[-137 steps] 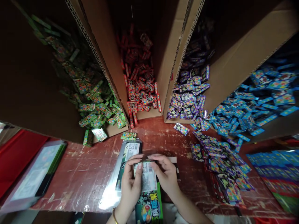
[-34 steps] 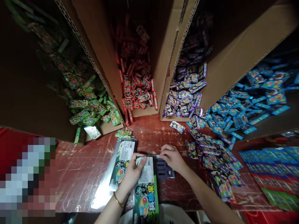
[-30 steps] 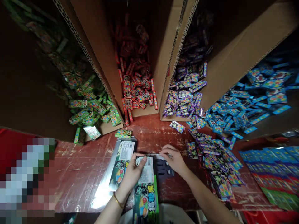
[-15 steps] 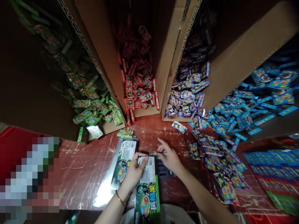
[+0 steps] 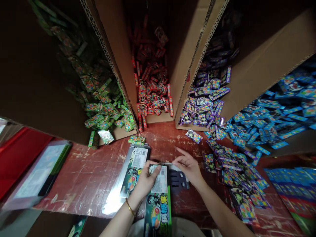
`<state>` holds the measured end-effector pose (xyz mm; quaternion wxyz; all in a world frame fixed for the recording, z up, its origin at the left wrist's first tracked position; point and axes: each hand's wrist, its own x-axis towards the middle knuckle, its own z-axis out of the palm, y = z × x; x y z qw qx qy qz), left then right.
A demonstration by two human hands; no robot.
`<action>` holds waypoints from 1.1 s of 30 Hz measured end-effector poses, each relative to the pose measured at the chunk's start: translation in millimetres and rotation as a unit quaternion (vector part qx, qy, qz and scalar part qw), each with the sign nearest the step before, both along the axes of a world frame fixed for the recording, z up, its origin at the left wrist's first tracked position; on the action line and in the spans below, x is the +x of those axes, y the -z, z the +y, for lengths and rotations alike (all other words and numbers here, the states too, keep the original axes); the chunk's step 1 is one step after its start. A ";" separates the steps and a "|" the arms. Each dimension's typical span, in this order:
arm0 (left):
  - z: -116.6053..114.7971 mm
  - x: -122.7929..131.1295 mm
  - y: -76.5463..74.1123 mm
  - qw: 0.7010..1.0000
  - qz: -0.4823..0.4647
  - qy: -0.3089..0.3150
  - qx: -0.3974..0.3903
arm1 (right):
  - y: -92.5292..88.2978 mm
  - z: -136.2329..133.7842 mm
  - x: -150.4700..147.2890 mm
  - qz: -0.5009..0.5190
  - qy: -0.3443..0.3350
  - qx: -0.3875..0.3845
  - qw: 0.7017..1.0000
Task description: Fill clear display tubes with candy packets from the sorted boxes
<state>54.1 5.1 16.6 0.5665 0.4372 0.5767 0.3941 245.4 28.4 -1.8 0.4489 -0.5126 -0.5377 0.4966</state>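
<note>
My left hand (image 5: 148, 179) is closed around the far end of a flat green-and-black candy box (image 5: 158, 207), thumb on its white barcode label. My right hand (image 5: 189, 166) is at the box's far right corner, thumb and forefinger pinched on a pale flap (image 5: 170, 164), the other fingers raised. A second candy box (image 5: 130, 176) of the same print lies left of the held one, on a shiny clear sheet or tray. Under and beside my right hand lies a dark grey slotted piece (image 5: 179, 181), its kind unclear.
Upright cartons hold green packets (image 5: 106, 112), red packets (image 5: 155, 95), purple packets (image 5: 202, 102) and blue packets (image 5: 261, 118). Purple packets (image 5: 237, 177) spill over the red table (image 5: 86, 177) at right. Stacked coloured packets (image 5: 293, 187) lie far right. A clear-wrapped pack (image 5: 41, 174) sits left.
The whole view has shifted, so things sit slightly further right. Both hands stay at the far end of the box; my right hand has moved slightly away from the left.
</note>
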 end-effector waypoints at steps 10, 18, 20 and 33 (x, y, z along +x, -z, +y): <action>-4.8 7.4 -33.3 0.995 -0.002 0.060 0.074 | -59.7 13.6 -22.3 0.067 -0.146 -0.010 0.987; -8.6 8.2 -35.4 0.994 0.020 0.032 0.104 | -49.1 12.3 -32.8 0.143 -0.132 -0.135 0.972; -9.5 8.7 -33.2 0.994 0.028 0.025 0.107 | -45.5 13.1 -35.0 0.209 -0.154 -0.244 0.934; -37.3 -25.9 -38.0 0.984 -0.128 0.073 -0.099 | -64.3 11.6 20.1 0.084 -0.098 -0.087 0.988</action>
